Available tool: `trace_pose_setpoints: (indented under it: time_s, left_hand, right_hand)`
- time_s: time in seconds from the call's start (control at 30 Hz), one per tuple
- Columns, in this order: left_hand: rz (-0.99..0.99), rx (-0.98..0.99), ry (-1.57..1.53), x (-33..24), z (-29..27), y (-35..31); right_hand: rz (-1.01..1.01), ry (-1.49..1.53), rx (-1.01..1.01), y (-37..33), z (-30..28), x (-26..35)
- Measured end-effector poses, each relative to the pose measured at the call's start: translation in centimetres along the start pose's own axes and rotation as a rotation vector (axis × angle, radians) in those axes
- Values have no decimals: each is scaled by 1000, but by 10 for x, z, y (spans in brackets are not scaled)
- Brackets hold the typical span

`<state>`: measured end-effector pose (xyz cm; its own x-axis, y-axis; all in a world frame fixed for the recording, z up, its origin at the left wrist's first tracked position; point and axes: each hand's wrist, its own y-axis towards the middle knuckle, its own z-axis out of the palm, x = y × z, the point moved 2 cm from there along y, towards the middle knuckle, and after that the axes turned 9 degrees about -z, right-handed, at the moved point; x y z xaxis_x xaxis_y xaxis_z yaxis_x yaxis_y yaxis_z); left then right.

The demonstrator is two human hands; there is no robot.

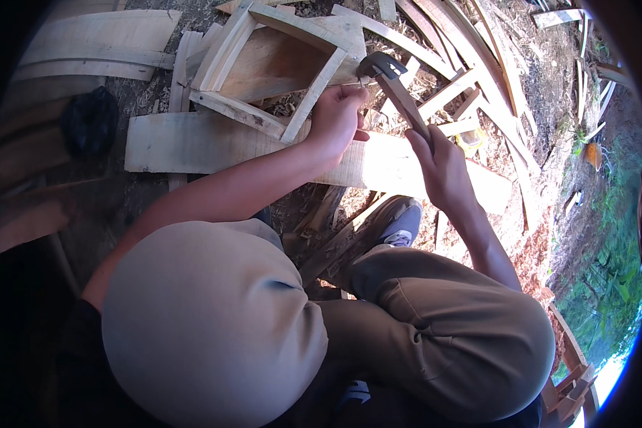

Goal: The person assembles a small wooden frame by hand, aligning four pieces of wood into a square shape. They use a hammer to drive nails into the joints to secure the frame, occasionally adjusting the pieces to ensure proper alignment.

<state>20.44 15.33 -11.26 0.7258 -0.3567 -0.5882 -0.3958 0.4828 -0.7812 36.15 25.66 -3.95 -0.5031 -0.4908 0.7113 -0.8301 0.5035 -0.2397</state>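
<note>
To the right of the square wooden frame (239, 113), the left hand (339, 118) pinches what appears to be a thin nail (361, 82), presumably steadying it near the hammer (401, 98) head; the right hand's (442, 167) fingers wrap the handle, likely for control. The frame's straight, pale rails overlap a flat, light-coloured plank (228, 147).

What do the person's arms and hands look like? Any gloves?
No gloves: the left hand and right hand are bare, with no watch or bracelet showing. The left forearm and right forearm are bare too. A dark sleeve shows around the left elbow; no right sleeve shows.
</note>
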Motion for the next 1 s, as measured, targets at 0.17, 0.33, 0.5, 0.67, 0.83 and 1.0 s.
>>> trace_pose_setpoints:
  time_s: [0.17,0.33,0.5,0.67,0.83,1.0]
  left_hand:
    - [26,12,-5,-2,0,2]
    - [12,-10,11,1,-1,-2]
    - [125,38,118,-5,-10,-7]
    - [144,276,361,5,-10,-4]
    - [194,437,501,10,-20,-16]
    - [193,451,543,3,-26,-25]
  right_hand:
    - [43,18,-43,-6,-8,4]
    - [39,-10,-67,-2,-13,-3]
    - [223,47,-253,-9,-21,-15]
    - [391,-115,-364,-48,-1,-85]
    - [376,-259,-437,-96,46,-149]
    - [77,-383,-599,-89,44,-118]
